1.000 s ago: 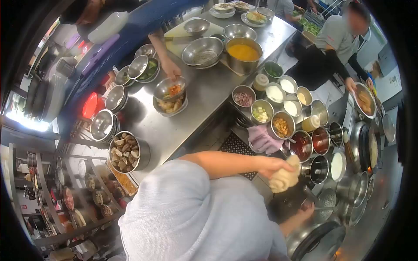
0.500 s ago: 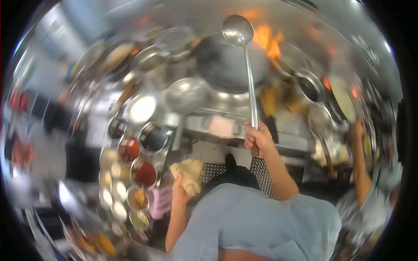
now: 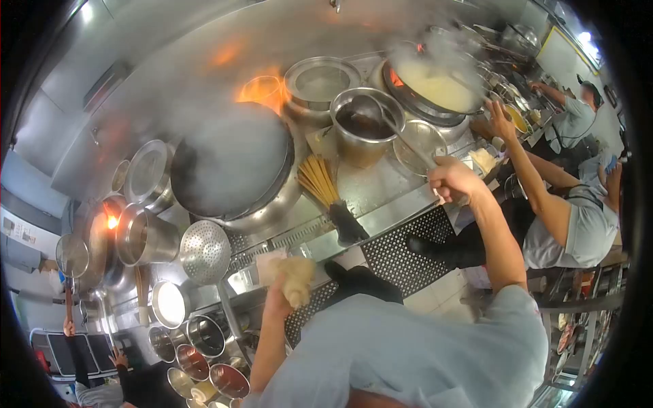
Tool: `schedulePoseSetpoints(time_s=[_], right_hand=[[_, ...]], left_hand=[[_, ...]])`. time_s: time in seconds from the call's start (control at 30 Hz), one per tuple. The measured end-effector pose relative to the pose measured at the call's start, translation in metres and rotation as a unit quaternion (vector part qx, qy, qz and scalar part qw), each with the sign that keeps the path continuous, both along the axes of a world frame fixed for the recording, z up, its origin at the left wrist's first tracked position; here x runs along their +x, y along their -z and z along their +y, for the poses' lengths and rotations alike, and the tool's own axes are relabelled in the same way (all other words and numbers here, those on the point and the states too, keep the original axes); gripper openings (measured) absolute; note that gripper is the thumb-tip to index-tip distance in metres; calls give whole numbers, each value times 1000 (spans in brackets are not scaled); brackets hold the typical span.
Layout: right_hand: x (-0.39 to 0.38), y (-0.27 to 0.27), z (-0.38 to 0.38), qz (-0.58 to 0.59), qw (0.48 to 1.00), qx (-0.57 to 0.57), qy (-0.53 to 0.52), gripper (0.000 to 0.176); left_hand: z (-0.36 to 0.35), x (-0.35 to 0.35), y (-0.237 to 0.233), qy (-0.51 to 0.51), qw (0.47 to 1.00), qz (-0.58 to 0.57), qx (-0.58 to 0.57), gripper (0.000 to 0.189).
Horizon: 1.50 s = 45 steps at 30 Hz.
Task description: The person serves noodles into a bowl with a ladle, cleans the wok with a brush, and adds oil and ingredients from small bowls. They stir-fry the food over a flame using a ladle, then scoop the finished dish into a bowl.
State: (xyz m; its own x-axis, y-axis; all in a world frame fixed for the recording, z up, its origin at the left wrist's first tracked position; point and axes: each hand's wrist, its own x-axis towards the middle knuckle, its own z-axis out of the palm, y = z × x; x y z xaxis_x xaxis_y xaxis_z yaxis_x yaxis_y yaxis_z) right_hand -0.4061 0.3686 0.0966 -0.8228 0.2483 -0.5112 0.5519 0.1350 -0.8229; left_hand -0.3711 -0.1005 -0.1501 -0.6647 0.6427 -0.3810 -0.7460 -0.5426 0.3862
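Observation:
A crumpled beige cloth (image 3: 297, 277) is bunched in my left hand (image 3: 275, 300), low and in front of the stove edge. My right hand (image 3: 454, 178) is closed round the handle end of a long metal ladle (image 3: 413, 145). The ladle's bowl rests inside a tall steel pot (image 3: 364, 151), over dark contents. Left of that pot, a big black wok (image 3: 235, 170) gives off thick smoke, with flames behind it. Between pot and wok lies a bamboo wok brush (image 3: 318, 179) with a dark handle end.
A perforated skimmer (image 3: 205, 251) and several seasoning containers (image 3: 192, 362) sit to the left. A lidded pot (image 3: 323, 78) stands behind. At right, a co-worker's hand (image 3: 502, 122) is beside a steaming wok with pale contents (image 3: 439, 85). Other people work at both sides.
The view has swung to the right. The ladle, held up over the smoking wok before, now has its bowl down in the steel pot. My left hand still grips the cloth.

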Motion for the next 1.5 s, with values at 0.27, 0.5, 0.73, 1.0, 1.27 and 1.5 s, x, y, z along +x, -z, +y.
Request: schedulePoseSetpoints(time_s=[0.27,0.5,0.73,1.0,1.27,1.5], right_hand=[[18,-9,-13,94,979,-140,117,40],[-16,13,-14,164,951,-263,2,56],[-104,96,-116,63,961,-175,-206,58],[-94,152,-244,85,918,-272,-275,52],[46,140,-315,-280,644,-594,-393,38],[143,87,-386,-202,699,-267,-632,40]], left_hand=[[38,-7,-18,57,995,-6,-84,63],[24,13,-35,-95,993,-75,-16,55],[3,105,-33,-343,909,-139,-191,47],[24,322,-23,-685,669,-187,-219,45],[85,553,-1,-875,340,-275,-206,38],[118,642,-48,-913,103,-351,-178,30]])
